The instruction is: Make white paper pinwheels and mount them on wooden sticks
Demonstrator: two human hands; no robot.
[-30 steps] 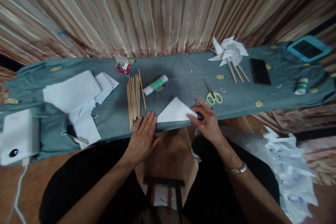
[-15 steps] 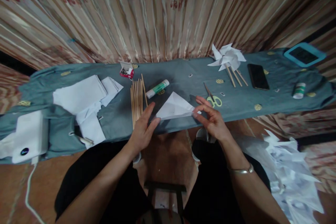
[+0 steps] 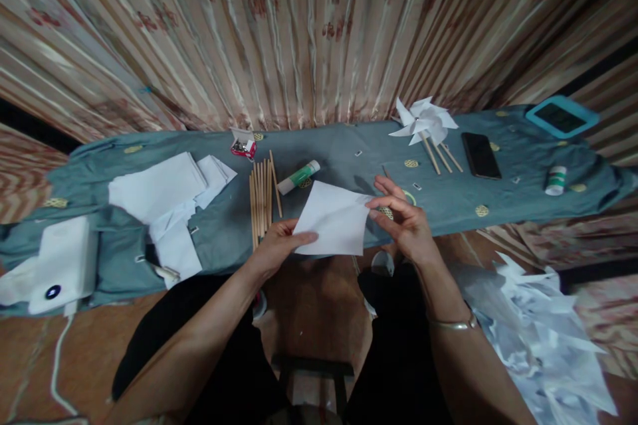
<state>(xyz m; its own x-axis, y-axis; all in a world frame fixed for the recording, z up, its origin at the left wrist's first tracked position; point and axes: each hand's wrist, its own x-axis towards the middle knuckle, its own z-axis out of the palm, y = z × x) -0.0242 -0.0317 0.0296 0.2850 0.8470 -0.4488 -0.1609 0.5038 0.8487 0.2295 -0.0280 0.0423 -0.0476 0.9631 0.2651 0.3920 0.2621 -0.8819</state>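
A square sheet of white paper [image 3: 333, 219] is spread between my hands at the table's front edge, its lower part jutting past the edge. My left hand [image 3: 279, 242] pinches its left side, thumb on top and fingers beneath. At the upper right corner, my right hand [image 3: 399, 212] grips the paper between thumb and fingertips. Behind the sheet lies a green and white glue stick [image 3: 299, 177]. Scissors with light green handles [image 3: 409, 197] are mostly hidden behind my right hand. Several wooden sticks [image 3: 260, 196] lie left of the paper.
White paper stacks [image 3: 157, 186] and a white device [image 3: 62, 265] with a cable occupy the left. Paper pinwheels [image 3: 426, 121], a black phone [image 3: 481, 155], another glue stick [image 3: 555, 180] and a blue-framed tablet [image 3: 562, 117] are rightward. A red box [image 3: 243, 144] stands behind the sticks. More pinwheels [image 3: 548, 339] lie below right.
The paper was folded into a triangle and is now unfolded into a square. My left hand has closed on its left side. The view has shifted slightly.
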